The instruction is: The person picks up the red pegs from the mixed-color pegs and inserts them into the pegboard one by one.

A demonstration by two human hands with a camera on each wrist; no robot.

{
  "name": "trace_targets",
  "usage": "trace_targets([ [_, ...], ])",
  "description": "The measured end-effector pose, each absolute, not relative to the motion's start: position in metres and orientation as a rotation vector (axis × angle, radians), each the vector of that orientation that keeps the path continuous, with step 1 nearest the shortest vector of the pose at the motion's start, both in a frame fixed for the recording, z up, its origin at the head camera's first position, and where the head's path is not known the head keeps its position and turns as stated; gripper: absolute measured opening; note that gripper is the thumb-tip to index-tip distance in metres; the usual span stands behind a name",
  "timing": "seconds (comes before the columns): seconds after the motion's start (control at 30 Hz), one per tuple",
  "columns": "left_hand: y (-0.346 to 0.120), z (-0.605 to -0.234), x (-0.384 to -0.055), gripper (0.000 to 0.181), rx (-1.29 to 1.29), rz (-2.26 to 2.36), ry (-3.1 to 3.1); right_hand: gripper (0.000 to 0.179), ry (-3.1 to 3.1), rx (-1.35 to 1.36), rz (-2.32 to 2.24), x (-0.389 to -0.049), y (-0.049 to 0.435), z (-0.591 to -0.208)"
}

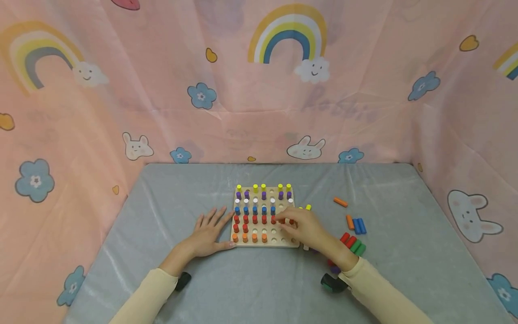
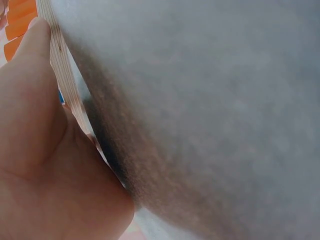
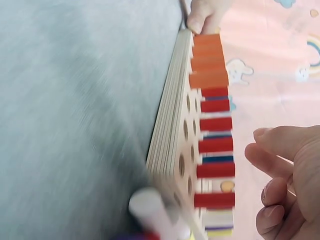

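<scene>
A wooden pegboard (image 1: 269, 245) lies on the table, bearing coloured pegs in rows: yellow, purple, white, blue, red and orange. My left hand (image 1: 206, 236) lies flat with fingers spread, its fingertips and thumb at the board's left edge. In the left wrist view the thumb rests beside the orange pegs (image 2: 20, 22). Over the board's right side hovers my right hand (image 1: 305, 227), thumb and forefinger close together. The right wrist view shows nothing between these fingers, which are apart from the red pegs (image 3: 216, 145); the other fingers curl loosely.
Loose pegs lie to the right: orange (image 1: 340, 202), blue (image 1: 359, 226), red (image 1: 348, 239) and green (image 1: 358, 246). A few more, including a yellow peg (image 1: 309, 207), are partly hidden by the right hand and forearm. A printed pink cloth (image 1: 243, 126) surrounds the grey-covered table (image 1: 182, 189).
</scene>
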State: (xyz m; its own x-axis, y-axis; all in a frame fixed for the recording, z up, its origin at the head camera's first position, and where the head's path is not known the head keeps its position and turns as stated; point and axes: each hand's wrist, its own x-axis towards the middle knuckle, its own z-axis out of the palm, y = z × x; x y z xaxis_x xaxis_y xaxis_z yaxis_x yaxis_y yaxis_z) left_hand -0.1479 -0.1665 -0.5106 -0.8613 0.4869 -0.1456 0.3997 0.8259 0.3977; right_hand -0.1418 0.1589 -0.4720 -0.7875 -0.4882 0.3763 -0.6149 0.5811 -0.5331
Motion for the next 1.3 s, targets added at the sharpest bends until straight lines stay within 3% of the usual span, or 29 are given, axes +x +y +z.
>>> trace_targets([
  [0.43, -0.167, -0.517, -0.151, 0.096, 0.663, 0.489, 2.77, 0.021, -2.868, 0.626, 0.911, -0.13, 0.211, -0.473],
  [1.3, -0.168, -0.52, -0.15, 0.095, 0.67, 0.509, 2.785, 0.02, -2.855, 0.652, 0.827, -0.117, 0.245, -0.497],
])
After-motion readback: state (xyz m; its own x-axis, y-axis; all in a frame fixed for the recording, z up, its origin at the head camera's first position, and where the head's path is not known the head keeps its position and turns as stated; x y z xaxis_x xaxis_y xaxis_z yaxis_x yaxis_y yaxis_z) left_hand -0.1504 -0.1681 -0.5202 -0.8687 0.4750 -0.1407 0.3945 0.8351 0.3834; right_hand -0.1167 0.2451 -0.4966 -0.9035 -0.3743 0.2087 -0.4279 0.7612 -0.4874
